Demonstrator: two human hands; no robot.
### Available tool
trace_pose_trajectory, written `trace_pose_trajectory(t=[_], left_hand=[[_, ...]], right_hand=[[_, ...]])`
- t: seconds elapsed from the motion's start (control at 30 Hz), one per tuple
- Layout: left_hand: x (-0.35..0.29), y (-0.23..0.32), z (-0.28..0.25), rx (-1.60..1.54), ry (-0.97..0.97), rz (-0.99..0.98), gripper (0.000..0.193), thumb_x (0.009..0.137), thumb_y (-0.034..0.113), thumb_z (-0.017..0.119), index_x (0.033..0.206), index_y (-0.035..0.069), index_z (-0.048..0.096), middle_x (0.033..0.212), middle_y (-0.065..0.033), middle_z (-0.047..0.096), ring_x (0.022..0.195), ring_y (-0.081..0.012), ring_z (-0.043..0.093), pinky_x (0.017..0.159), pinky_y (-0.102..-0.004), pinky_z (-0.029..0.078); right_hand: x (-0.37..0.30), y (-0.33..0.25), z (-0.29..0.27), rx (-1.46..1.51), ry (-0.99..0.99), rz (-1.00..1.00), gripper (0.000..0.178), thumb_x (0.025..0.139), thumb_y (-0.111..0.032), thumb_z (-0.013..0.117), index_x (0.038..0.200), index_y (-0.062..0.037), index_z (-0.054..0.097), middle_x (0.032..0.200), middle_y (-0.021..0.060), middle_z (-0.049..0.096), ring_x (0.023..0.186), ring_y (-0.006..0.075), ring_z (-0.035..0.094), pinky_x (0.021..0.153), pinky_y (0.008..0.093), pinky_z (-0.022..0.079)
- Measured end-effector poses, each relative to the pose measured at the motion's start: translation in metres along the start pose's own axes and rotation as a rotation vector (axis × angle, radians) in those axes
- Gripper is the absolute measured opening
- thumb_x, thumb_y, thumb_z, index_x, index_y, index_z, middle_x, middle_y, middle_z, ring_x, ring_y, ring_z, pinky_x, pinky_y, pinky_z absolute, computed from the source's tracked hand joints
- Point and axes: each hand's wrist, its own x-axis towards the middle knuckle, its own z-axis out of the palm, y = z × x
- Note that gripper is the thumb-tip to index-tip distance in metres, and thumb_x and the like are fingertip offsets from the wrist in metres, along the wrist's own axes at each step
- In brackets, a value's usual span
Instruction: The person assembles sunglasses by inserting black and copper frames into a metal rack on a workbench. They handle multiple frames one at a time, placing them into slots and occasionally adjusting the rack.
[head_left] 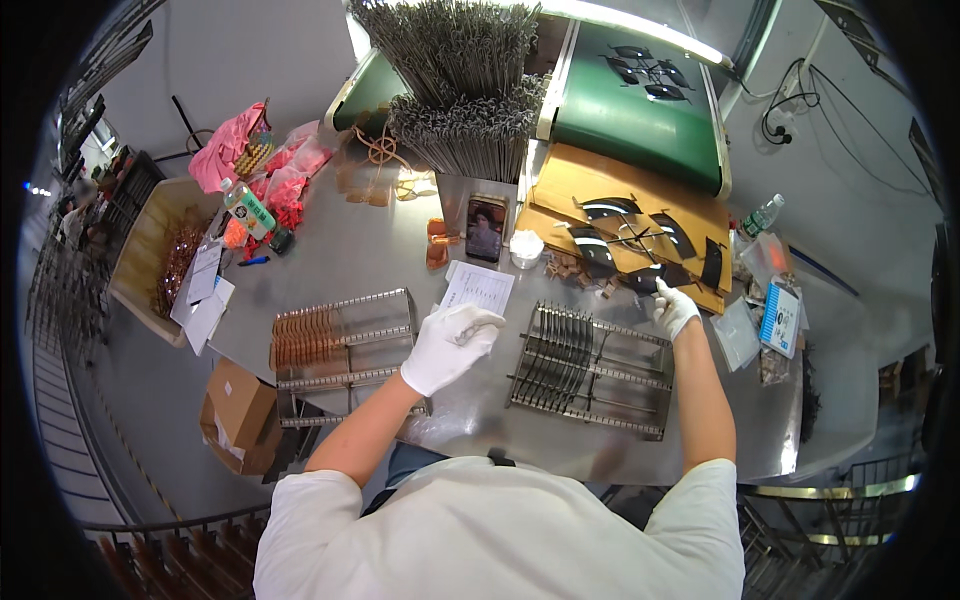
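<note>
My right hand [677, 309], in a white glove, pinches the near edge of a dark curved lens [652, 277] at the front of a brown cardboard sheet. More dark lenses lie there around a thin wire holder [632, 237]. My left hand [452, 347], also gloved, hovers between two metal racks with its fingers curled together; whether anything is in them is hidden. The right rack [630, 400] holds a row of dark lenses [557, 350] on its left side. Orange-brown lenses [302, 338] stand in the left rack [375, 330]. A printed paper sheet [480, 287] lies just beyond my left hand.
Behind stand bundled wire hooks [460, 130] and a green conveyor belt [630, 140] carrying more lenses. A phone [486, 228] leans upright near a white tub [526, 248]. Bottles, a blue notebook [780, 320] and bags line the right; a bottle [250, 212] and pink bags sit left.
</note>
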Motion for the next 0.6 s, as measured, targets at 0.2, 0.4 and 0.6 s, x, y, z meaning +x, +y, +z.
trace_pose_trajectory(t=[0.2,0.4,0.6], left_hand=[[0.015,-0.01,0.014,-0.141,-0.129,-0.192,0.026,0.099,0.009,0.065,0.123,0.0,0.068,0.112,-0.0108,0.073,0.095,-0.0169,0.071,0.085,-0.0321,0.057],[0.067,0.031,0.104,-0.329,-0.012,0.277,0.099,0.082,0.017,0.087,0.159,0.001,0.027,0.152,-0.0159,0.048,0.131,-0.0232,0.056,0.11,-0.0357,0.046],[0.075,0.069,0.148,-0.711,-0.008,0.432,0.107,0.07,0.016,0.091,0.157,0.005,0.03,0.152,-0.0158,0.042,0.135,-0.03,0.051,0.11,-0.0431,0.046]], right_hand=[[-0.09,-0.005,0.009,0.27,-0.255,-0.099,0.017,0.097,-0.021,0.076,0.093,-0.0192,0.059,0.073,-0.0067,0.054,0.059,0.0073,0.049,0.058,0.0265,0.041],[-0.226,0.032,-0.011,0.15,-0.802,-0.125,0.042,0.095,-0.02,0.073,0.128,0.0021,0.06,0.106,0.0094,0.072,0.086,0.0175,0.069,0.078,0.0305,0.055],[-0.292,0.039,0.079,-0.202,-0.313,-0.449,0.107,0.084,-0.009,0.078,0.165,0.0016,0.009,0.099,0.0051,0.065,0.085,0.0096,0.059,0.077,0.0244,0.05]])
